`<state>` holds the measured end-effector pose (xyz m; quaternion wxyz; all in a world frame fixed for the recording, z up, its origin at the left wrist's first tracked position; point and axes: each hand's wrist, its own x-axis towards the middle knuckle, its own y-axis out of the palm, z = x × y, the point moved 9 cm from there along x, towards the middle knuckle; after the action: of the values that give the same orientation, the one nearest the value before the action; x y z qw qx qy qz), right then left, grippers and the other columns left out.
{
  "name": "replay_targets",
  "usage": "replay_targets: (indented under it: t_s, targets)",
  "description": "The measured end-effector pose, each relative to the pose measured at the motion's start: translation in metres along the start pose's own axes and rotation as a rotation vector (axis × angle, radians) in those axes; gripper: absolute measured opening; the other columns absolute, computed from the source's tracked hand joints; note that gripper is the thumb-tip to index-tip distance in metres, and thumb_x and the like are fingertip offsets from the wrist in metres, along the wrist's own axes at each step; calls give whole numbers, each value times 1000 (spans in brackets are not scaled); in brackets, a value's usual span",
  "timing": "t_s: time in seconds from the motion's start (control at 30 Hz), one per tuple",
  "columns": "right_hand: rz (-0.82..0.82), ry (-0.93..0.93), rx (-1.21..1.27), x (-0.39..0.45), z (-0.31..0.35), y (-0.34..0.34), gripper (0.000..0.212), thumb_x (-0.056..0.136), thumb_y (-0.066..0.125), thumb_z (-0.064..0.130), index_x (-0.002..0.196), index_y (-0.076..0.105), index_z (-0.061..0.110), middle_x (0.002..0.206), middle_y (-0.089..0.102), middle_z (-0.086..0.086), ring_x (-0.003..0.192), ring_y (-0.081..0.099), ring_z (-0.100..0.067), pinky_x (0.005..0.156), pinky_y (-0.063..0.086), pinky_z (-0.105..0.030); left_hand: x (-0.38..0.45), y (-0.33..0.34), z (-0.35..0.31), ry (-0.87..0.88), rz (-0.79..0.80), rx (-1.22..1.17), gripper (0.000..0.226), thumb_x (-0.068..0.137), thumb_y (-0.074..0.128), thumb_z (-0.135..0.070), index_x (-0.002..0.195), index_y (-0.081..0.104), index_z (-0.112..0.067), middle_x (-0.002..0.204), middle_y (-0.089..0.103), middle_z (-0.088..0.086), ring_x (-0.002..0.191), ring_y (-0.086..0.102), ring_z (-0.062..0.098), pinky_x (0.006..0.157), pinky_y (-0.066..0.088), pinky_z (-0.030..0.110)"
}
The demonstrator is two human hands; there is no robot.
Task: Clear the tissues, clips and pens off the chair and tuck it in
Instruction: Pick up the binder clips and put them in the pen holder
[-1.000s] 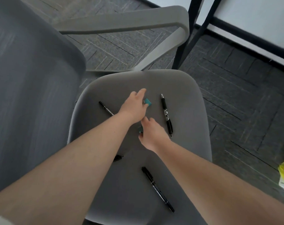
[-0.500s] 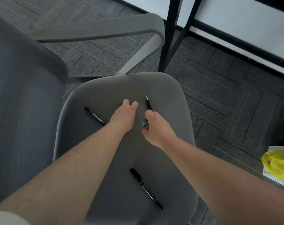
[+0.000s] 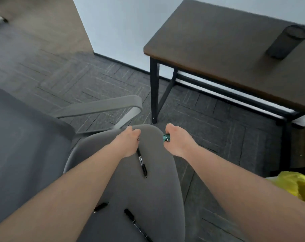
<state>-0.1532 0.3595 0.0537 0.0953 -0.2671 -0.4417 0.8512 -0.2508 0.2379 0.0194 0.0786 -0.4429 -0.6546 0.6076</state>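
Note:
The grey chair seat (image 3: pixel 155 193) lies below me, its backrest at the left. My right hand (image 3: pixel 177 140) is raised over the seat's front right edge, closed on a teal binder clip (image 3: pixel 166 137). My left hand (image 3: pixel 128 141) is closed over the seat's front part, with a bit of metal wire (image 3: pixel 138 137) showing at its fingers; what it holds is hidden. One black pen (image 3: pixel 142 162) rests just below that hand. A second black pen (image 3: pixel 137 224) lies near the seat's rear, and a third pen's end (image 3: pixel 100 206) pokes out from under my left forearm.
A dark wooden desk (image 3: pixel 226 55) with black metal legs stands ahead on the right, a dark cylindrical container (image 3: pixel 286 41) on top. The chair's grey armrest (image 3: pixel 103 106) curves at the left. A yellow bag (image 3: pixel 298 186) sits at the right edge. Grey carpet covers the floor.
Both hands have lifted off the seat and moved toward its front edge, the right one carrying the teal clip. The view has tilted up, bringing the desk into sight.

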Motion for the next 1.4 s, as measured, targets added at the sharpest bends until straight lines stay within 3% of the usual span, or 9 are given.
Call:
replay_targets:
  t_s: [0.13,0.33,0.5,0.7,0.83,0.93,1.13,1.27,1.4]
  targets:
    - [-102,-11,-4,-11,-12,-87,19,87,56,14,90,37,13,88,50,-8,75,50,-28,57,34,-32,6,-63,-72,86,-51,18,20,94,43,-15,109,49,-3,105,42,14,99,54,35,87,45,44]
    - [-206,-35,24,-28,-65,-203,16,88,55,14,97,43,9,94,56,-12,81,54,-31,63,39,-34,19,-134,-194,131,-130,13,19,96,43,-20,110,50,-8,105,42,9,90,55,32,85,48,41]
    - [-288,-27,43,-45,-142,-285,21,88,57,15,105,51,5,100,59,-14,82,51,-29,69,44,-36,37,-149,-299,135,-143,1,20,98,41,-22,112,49,-11,113,44,10,92,55,32,83,45,37]
    - [-349,32,79,-50,-231,-355,22,86,59,15,106,54,7,107,61,-13,88,53,-26,76,48,-37,66,-151,-400,168,-164,-67,21,98,42,-21,113,51,-11,105,41,8,77,46,26,75,39,31]
    - [-401,73,125,-49,-272,-384,26,87,60,14,112,55,7,110,62,-12,88,52,-22,75,48,-32,86,-153,-445,194,-171,-71,19,97,43,-23,110,52,-12,103,42,6,85,50,27,79,42,32]
    - [-420,110,140,-41,-297,-401,27,87,60,14,113,55,8,111,62,-13,92,57,-24,81,54,-37,108,-161,-468,215,-172,-67,20,96,45,-23,111,53,-12,110,46,10,86,50,28,85,44,36]
    - [-456,186,178,-7,-330,-435,25,86,58,13,111,55,8,98,59,-9,84,59,-27,76,56,-40,170,-179,-495,240,-188,-65,23,96,45,-23,115,54,-11,117,48,13,87,49,27,84,43,33]
    - [-487,257,221,23,-354,-460,23,85,57,13,108,55,9,97,60,-9,86,60,-29,77,56,-43,223,-199,-519,295,-200,-61,25,96,46,-22,116,54,-11,118,49,14,96,54,31,85,43,33]
    - [-524,333,277,61,-375,-482,23,84,56,11,107,55,9,97,59,-9,87,63,-33,79,57,-46,272,-219,-541,345,-215,-106,26,95,46,-23,117,55,-10,117,49,14,85,49,25,78,40,30]
